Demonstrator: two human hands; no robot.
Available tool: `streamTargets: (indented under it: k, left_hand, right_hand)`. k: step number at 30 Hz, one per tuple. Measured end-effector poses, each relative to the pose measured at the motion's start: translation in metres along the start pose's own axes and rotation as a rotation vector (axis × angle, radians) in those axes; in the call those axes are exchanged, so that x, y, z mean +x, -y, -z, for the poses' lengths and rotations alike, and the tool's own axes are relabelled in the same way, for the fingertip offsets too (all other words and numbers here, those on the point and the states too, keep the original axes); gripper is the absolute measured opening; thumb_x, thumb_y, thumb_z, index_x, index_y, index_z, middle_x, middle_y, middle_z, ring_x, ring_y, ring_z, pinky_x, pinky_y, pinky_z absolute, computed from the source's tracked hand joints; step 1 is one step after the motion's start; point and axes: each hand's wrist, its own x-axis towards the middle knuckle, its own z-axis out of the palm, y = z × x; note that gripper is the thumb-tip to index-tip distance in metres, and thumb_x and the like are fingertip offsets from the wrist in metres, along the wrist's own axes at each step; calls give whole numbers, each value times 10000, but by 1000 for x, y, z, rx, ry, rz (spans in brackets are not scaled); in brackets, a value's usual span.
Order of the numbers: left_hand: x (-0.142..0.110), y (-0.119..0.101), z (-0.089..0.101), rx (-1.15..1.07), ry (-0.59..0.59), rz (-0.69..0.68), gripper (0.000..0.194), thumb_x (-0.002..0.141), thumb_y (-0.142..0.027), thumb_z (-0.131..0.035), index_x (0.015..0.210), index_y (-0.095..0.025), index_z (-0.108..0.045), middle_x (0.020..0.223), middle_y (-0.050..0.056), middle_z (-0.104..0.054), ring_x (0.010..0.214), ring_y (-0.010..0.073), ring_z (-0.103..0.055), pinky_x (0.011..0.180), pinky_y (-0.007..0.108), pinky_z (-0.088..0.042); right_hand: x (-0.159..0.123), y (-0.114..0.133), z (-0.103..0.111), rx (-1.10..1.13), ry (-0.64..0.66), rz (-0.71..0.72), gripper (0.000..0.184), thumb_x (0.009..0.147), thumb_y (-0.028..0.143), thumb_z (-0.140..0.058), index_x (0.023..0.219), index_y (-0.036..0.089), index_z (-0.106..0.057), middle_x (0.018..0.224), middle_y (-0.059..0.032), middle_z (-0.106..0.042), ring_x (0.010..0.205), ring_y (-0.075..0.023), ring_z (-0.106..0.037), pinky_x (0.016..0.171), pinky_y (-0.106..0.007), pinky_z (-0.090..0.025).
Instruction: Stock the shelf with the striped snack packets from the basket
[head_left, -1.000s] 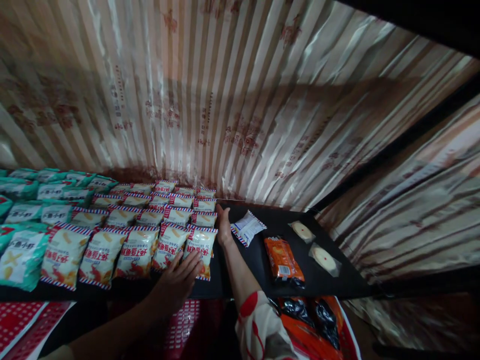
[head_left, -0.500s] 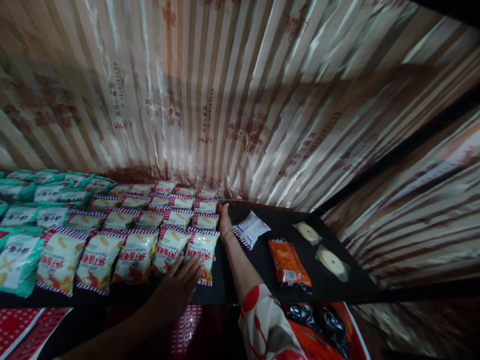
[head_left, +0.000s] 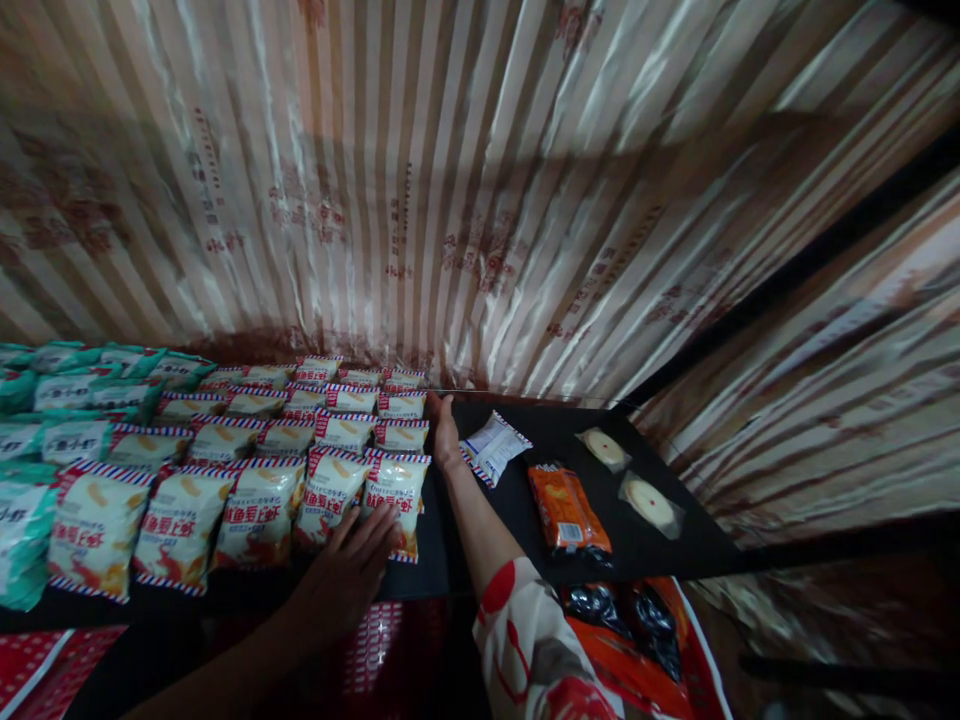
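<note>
Rows of white-and-red snack bags (head_left: 255, 505) with striped edges stand on a black shelf (head_left: 480, 520). My left hand (head_left: 356, 555) lies with outstretched fingers against the front of the rightmost front-row snack bag (head_left: 395, 495) and the one beside it. Along the right side of the rows, near the back, my right hand (head_left: 445, 432) is held flat on edge, fingers extended and partly hidden behind the wrist. Neither hand grasps anything. Just right of that hand, a single snack bag (head_left: 496, 447) lies on its front, pale back up.
Green snack bags (head_left: 75, 440) fill the left of the shelf. An orange packet (head_left: 568, 508) and two round wrapped items (head_left: 651, 505) lie to the right. Striped plastic sheeting (head_left: 420, 180) hangs behind. Below are a red basket (head_left: 371, 640) and orange packets (head_left: 626, 640).
The view has turned slightly right, so everything sits a little further left. Both hands keep nearly the same place against the snack bags.
</note>
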Motion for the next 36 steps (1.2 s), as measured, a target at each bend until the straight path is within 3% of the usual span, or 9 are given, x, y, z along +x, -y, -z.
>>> streamTargets:
  k: [2,5,7,13,16,19,23,30,36]
  left_hand:
    - [-2,-1,-3,-21,-13,8,375,896,-236,-362,1232,-150,-508,1380,98,-445,1330,228,-305,1122,450,-86]
    - [-5,-3,-7,-57,-19,19,371,900,-262,-370,1225,-155,-514,1383,90,-443,1341,226,-284,1128,448,-64]
    - [-6,-4,-8,-71,-7,30,376,900,-273,-380,1233,-153,-508,1388,87,-438,1345,222,-276,1130,442,-59]
    - [-5,-6,-2,-83,-5,42,392,901,-206,-353,1264,-130,-483,1391,100,-430,1339,205,-292,1130,421,-108]
    - [-5,-5,0,-79,-21,17,402,895,-169,-336,1266,-112,-482,1381,108,-440,1337,219,-297,1121,428,-149]
    - [-6,-5,2,-56,-35,-1,409,884,-154,-353,1270,-92,-472,1375,120,-443,1336,226,-298,1117,424,-168]
    - [-8,-7,1,-38,-54,0,406,877,-158,-380,1266,-96,-477,1366,122,-454,1336,225,-299,1115,415,-190]
    - [-11,-10,3,-19,19,24,443,906,-226,-359,1337,-133,-408,1426,102,-370,1342,203,-288,1132,401,-164]
    - [-14,-15,6,-41,67,50,447,905,-214,-356,1342,-128,-397,1449,99,-332,1371,203,-209,1127,386,-149]
  right_hand:
    - [-13,8,12,-235,-76,109,637,863,606,-250,1122,157,-619,1217,-85,-600,1197,-213,-490,1048,-385,-321]
    - [-32,21,37,-624,-207,419,477,869,495,-383,1101,156,-625,1218,-86,-596,1266,-208,-404,1071,-388,-282]
    - [-40,27,56,-851,-266,511,423,864,441,-418,1054,137,-644,1204,-104,-600,1295,-221,-355,1073,-413,-272]
    - [-48,23,96,-1319,-271,308,465,835,452,-470,1183,169,-589,1359,-98,-461,1368,-290,-159,1078,-506,-183]
    - [-53,19,96,-1396,-209,173,494,808,495,-503,1219,228,-563,1425,-88,-369,1368,-340,-120,1047,-560,-177]
    - [-61,21,91,-1393,-166,134,480,795,490,-519,1197,232,-572,1459,-82,-304,1368,-348,-101,1009,-530,-269]
    - [-74,30,88,-1354,-138,171,386,806,453,-503,1102,229,-612,1416,-70,-370,1355,-312,-157,956,-445,-371]
    - [-112,37,88,-1304,-57,250,255,825,428,-499,884,230,-647,1310,-61,-479,1319,-267,-247,957,-402,-382]
    - [-150,31,84,-1334,-4,290,196,799,395,-543,885,235,-618,1328,-56,-473,1318,-279,-261,895,-410,-411]
